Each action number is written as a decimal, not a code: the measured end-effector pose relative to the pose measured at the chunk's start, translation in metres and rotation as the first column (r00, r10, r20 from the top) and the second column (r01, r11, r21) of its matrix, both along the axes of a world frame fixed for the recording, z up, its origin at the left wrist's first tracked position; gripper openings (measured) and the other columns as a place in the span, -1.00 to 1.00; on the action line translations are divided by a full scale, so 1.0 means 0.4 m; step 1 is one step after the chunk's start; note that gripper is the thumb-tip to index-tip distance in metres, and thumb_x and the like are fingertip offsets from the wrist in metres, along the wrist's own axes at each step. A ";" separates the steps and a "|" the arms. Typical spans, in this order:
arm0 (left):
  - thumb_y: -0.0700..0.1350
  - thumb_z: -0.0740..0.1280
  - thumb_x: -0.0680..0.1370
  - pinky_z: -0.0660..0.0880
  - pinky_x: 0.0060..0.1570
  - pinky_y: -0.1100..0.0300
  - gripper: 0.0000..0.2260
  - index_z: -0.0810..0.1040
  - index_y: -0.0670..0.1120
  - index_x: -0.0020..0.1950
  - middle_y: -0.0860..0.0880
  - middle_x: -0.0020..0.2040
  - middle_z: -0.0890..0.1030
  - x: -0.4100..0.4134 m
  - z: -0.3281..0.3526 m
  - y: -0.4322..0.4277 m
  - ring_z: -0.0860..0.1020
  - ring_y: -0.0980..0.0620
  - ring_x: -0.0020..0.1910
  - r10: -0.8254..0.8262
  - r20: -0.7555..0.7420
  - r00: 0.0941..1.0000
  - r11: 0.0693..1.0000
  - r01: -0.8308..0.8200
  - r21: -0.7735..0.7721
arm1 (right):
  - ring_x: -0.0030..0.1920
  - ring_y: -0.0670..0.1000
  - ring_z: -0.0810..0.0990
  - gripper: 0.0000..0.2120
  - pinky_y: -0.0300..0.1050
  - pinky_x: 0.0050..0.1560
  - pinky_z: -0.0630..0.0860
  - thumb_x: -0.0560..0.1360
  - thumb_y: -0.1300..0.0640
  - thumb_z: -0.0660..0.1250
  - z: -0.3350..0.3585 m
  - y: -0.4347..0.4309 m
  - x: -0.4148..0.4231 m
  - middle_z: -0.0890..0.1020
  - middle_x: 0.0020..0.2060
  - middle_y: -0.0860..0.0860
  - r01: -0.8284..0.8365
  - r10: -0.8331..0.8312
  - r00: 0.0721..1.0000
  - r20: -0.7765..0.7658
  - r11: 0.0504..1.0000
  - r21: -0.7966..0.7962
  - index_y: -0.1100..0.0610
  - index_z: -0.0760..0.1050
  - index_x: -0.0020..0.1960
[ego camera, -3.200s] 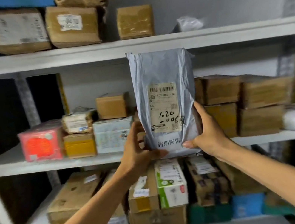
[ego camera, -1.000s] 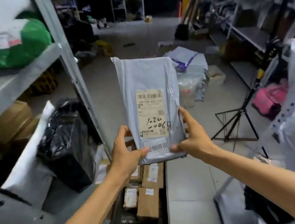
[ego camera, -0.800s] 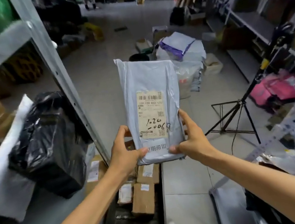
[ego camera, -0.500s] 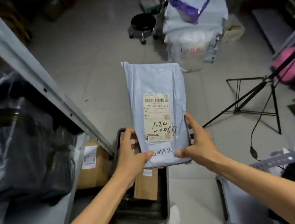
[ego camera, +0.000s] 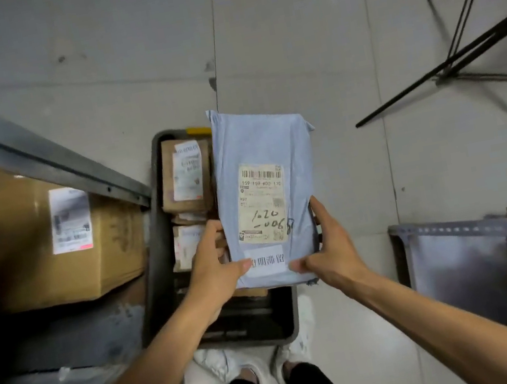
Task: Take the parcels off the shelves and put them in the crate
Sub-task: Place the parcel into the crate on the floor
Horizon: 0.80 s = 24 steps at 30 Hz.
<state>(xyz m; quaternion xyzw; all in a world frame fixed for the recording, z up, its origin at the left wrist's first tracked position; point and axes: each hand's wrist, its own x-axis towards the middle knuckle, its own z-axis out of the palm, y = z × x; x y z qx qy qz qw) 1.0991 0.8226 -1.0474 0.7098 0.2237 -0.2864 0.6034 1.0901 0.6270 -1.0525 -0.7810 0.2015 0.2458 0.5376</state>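
Hovering above the crate [ego camera: 155,263], the grey mailer [ego camera: 257,143] was pinched at its near end.
It was gripped by left hand [ego camera: 214,266] and right hand [ego camera: 329,246], thumbs on top; it would best be laid flat beside the boxed parcels [ego camera: 185,176].

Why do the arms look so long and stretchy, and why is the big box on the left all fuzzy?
Head view: the wide lens stretches the picture's edges, so the arms look long; the cardboard box sits blurred in dim shadow; the grey parcel in the middle is sharp and bright.
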 end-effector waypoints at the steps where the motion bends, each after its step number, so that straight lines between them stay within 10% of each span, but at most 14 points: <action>1: -0.46 0.40 0.43 0.56 -0.10 0.25 -0.52 0.42 0.06 0.11 0.03 0.11 0.57 0.000 -0.046 0.003 0.55 0.08 0.11 0.004 -0.021 1.000 1.000 -0.004 -0.002 | 0.20 -0.07 0.51 0.01 0.12 0.10 0.59 0.14 0.48 0.47 -0.045 0.005 0.000 0.49 0.17 -0.30 0.004 -0.004 1.000 -0.014 1.000 0.001 -0.07 0.23 0.46; 8: -0.44 0.34 0.48 0.52 -0.02 0.28 -0.49 0.40 0.15 0.16 0.21 0.08 0.53 0.050 -0.289 0.023 0.51 0.21 0.11 -0.010 -0.051 0.999 1.000 0.011 0.021 | 0.30 -0.07 0.43 0.05 -0.32 0.14 0.46 0.22 0.46 0.50 -0.306 0.045 0.045 0.46 0.29 -0.13 0.005 -0.008 0.996 -0.085 0.999 -0.041 -0.02 0.11 0.54; 24: -0.45 0.26 0.51 0.38 0.25 0.17 -0.35 0.21 -0.02 0.52 0.00 0.34 0.45 0.157 -0.483 0.016 0.42 0.00 0.32 -0.224 0.005 0.975 0.949 0.217 0.230 | 0.40 0.10 0.32 0.12 0.10 0.34 0.36 0.35 0.35 0.50 -0.489 0.089 0.160 0.34 0.36 0.08 -0.170 0.153 0.984 -0.093 0.961 -0.220 -0.02 -0.23 0.57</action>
